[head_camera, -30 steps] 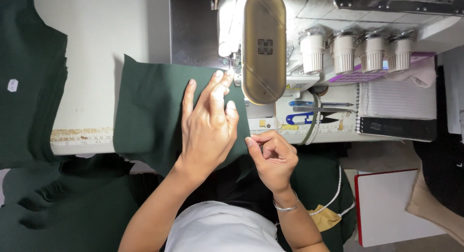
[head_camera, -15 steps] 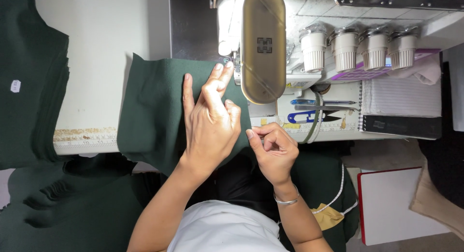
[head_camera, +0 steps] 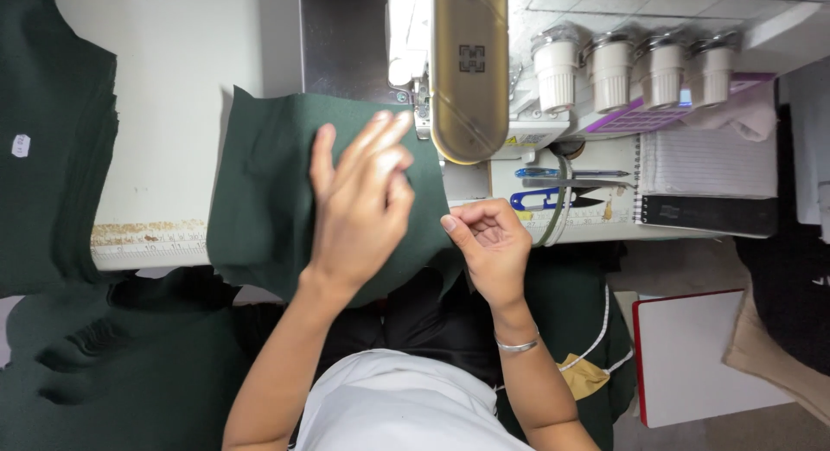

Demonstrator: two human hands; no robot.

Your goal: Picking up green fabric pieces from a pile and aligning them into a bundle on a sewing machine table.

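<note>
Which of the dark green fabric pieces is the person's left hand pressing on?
The single green piece beside the sewing machine, under the left hand. The stack at far left lies untouched.

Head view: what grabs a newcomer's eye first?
The left hand lies flat, fingers spread, on a dark green cloth at centre, its fingertips near the sewing machine. The right hand pinches the cloth's edge just right of it, at the table's front. Four white thread cones stand in a row at upper right, and blue snips lie below them.
</note>
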